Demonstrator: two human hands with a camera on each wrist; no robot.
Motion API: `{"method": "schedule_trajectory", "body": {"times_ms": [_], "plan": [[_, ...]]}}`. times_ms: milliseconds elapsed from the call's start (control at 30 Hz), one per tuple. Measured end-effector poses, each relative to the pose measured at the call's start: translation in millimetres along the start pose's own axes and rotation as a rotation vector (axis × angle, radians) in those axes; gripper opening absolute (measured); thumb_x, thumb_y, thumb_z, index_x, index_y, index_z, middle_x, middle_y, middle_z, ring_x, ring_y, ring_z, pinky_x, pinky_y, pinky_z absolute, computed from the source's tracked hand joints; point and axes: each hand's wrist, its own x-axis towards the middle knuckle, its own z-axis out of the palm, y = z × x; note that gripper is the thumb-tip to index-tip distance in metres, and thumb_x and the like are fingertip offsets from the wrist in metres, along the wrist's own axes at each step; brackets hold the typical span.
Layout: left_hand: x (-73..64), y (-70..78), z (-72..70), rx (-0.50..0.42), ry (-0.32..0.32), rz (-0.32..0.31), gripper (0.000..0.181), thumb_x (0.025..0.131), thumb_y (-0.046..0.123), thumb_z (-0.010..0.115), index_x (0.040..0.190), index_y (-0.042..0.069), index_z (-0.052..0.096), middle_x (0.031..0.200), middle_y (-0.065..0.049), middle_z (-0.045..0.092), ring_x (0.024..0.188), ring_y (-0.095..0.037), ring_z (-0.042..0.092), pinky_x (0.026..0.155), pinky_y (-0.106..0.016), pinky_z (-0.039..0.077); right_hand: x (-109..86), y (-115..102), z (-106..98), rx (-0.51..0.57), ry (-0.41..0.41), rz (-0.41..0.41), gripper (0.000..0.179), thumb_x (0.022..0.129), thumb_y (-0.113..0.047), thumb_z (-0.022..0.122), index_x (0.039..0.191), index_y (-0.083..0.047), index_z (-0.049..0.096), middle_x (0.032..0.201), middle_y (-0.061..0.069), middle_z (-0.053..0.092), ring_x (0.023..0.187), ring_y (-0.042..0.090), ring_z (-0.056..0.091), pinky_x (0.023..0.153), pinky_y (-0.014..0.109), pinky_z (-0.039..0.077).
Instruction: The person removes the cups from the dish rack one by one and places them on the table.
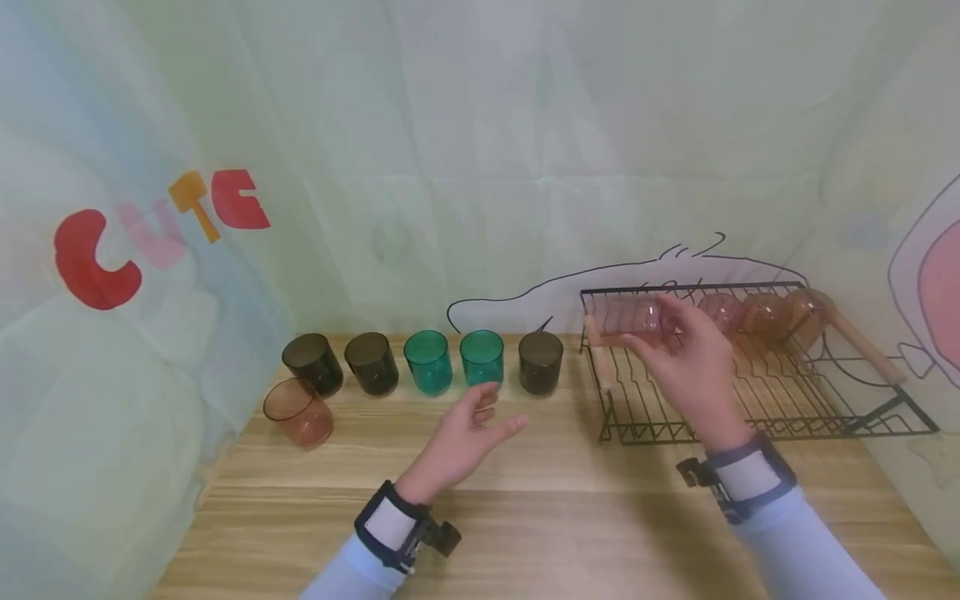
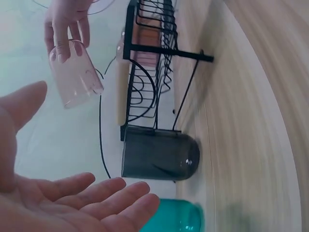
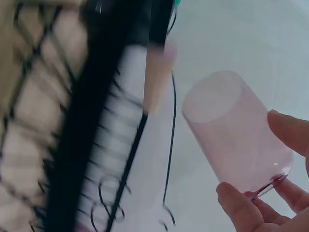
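My right hand (image 1: 697,367) grips a clear pink glass (image 3: 236,130) near its base, thumb on one side and fingers on the other. The glass is tilted and held up over the left end of a black wire dish rack (image 1: 652,433). In the left wrist view, the same pink glass (image 2: 75,79) hangs beside the rack's wooden handle (image 2: 121,92). My left hand (image 1: 465,433) holds nothing; its fingers are spread and relaxed, in front of a teal glass (image 1: 482,358). Close to the rack's left side stands a dark grey glass (image 1: 541,364).
Further pink glasses (image 1: 722,315) sit along the back of the rack. Left of the near teal glass stand another teal glass (image 1: 428,364) and two dark glasses (image 1: 372,364). A pink glass (image 1: 298,414) stands in front of the leftmost one. A printed curtain (image 1: 480,167) backs the wooden table (image 1: 555,517).
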Motion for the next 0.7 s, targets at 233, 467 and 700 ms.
{"method": "schedule_trajectory", "body": {"times_ms": [233,467,700], "plan": [[2.2,2.8,-0.7,-0.113,-0.007,-0.022,0.078,0.082,0.06,0.06,0.14,0.012,0.037,0.136,-0.006,0.044,0.118,-0.021,0.047,0.091,-0.034,0.043,-22.7,-23,20,0.18,0.049,0.006,0.064,0.067,-0.027,0.082,0.125,-0.016,0.056,0.114,-0.006,0.056,0.102,0.01,0.053,0.071,0.024,0.05],[4.3,7.7,-2.9,-0.355,-0.002,-0.078,0.077,0.084,0.057,0.059,0.138,0.006,0.037,0.13,-0.009,0.048,0.115,-0.019,0.049,0.091,-0.034,0.042,-37.2,-39,34,0.243,0.055,-0.007,0.059,0.066,-0.023,0.083,0.117,-0.012,0.056,0.115,-0.006,0.054,0.102,0.012,0.053,0.069,0.024,0.051],[7.5,12.8,-2.9,-0.569,-0.04,-0.086,0.076,0.087,0.051,0.058,0.137,0.0,0.033,0.135,-0.015,0.041,0.115,-0.024,0.05,0.09,-0.037,0.044,-49.6,-47,50,0.298,0.063,-0.054,0.062,0.065,-0.021,0.083,0.118,-0.012,0.054,0.123,-0.004,0.05,0.108,0.014,0.051,0.07,0.026,0.051]]}}
